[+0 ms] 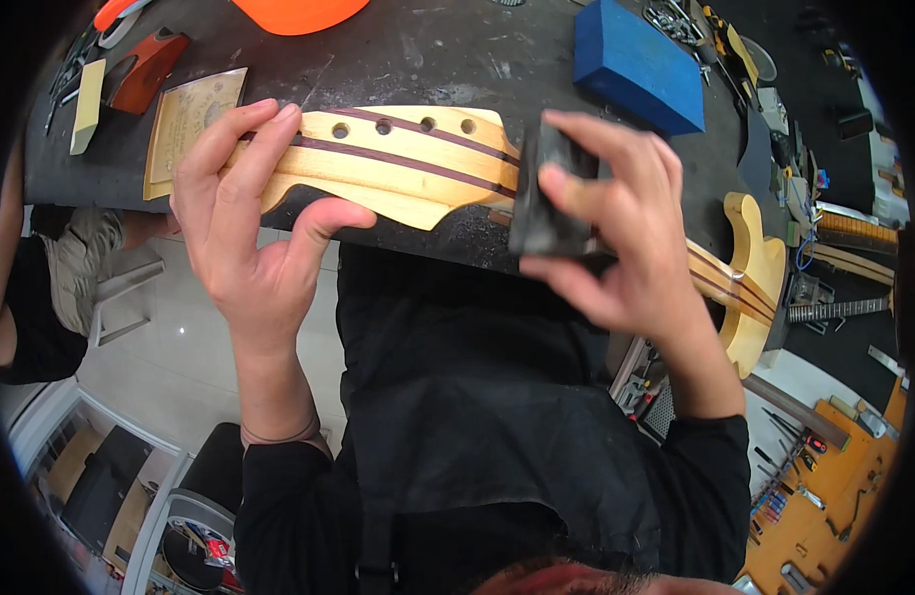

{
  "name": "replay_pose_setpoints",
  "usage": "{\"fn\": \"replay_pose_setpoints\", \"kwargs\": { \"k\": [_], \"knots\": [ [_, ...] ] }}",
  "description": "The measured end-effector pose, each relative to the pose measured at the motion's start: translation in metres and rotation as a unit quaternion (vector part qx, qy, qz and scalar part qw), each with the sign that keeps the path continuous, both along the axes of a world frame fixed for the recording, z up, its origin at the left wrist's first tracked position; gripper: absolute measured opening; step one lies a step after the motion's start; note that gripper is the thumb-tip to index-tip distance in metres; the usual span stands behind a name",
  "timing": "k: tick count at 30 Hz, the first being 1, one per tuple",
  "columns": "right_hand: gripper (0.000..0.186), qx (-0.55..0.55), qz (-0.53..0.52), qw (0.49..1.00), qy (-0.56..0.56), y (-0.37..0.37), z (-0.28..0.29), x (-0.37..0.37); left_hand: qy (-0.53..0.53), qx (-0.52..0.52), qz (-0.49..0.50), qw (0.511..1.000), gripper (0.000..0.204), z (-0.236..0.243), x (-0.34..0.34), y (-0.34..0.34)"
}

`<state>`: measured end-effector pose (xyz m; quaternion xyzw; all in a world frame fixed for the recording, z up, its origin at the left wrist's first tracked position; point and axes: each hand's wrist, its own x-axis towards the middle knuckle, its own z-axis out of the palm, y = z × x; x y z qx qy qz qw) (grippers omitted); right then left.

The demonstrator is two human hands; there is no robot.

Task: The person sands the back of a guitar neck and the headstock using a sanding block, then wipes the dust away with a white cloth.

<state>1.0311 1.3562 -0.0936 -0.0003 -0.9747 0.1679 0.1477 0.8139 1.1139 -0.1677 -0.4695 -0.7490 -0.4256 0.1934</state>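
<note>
Counted: two bare hands [254,238], one pale wooden headstock [403,149] — four round holes [383,127], two dark purple stripes [418,170] — one black rectangular block [551,226], one blue rectangular block [636,69].

Maroon-striped pale yellow headstock [403,164], dull black block [549,230]

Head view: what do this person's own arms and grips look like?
The left grip and right grip are bare human hands, with no gloves or watch to be seen. The left forearm and right forearm are bare too, without cables. The left sleeve and right sleeve look plain black, ending around the elbows.
</note>
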Motion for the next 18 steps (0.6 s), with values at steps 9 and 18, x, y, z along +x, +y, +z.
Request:
{"fn": "replay_pose_setpoints", "kwargs": {
  "k": [9,18],
  "knots": [
    [0.064,0.021,0.012,1.000,0.001,-0.005,0.002,-0.001,0.001,0.013,-0.002,1.000,0.079,0.000,-0.001,0.001],
    [0.070,0.045,0.000,0.999,0.028,-0.011,-0.008,0.003,0.002,0.008,-0.005,1.000,0.078,-0.002,-0.002,0.000]
  ]
}}
